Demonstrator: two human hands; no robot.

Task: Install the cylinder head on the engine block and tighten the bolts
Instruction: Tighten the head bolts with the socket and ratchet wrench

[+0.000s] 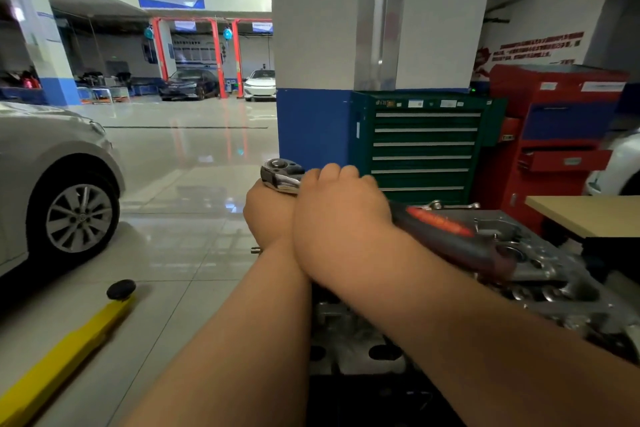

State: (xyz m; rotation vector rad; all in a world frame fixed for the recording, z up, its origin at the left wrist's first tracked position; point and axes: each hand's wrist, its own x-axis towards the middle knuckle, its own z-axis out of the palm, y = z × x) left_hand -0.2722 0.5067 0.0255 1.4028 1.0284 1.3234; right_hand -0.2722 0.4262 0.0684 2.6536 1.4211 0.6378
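Head view: right hand (341, 218) grips ratchet (446, 230) pointing up-left.

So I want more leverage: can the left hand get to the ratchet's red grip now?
Probably not: the right hand crosses over the left hand, and its forearm blocks the way to the ratchet's red grip.

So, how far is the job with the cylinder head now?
Done: the cylinder head seems already set in place. In hand: right hand grips the ratchet, left hand sits under its head. Left: tightening; remaining bolts cannot be counted.
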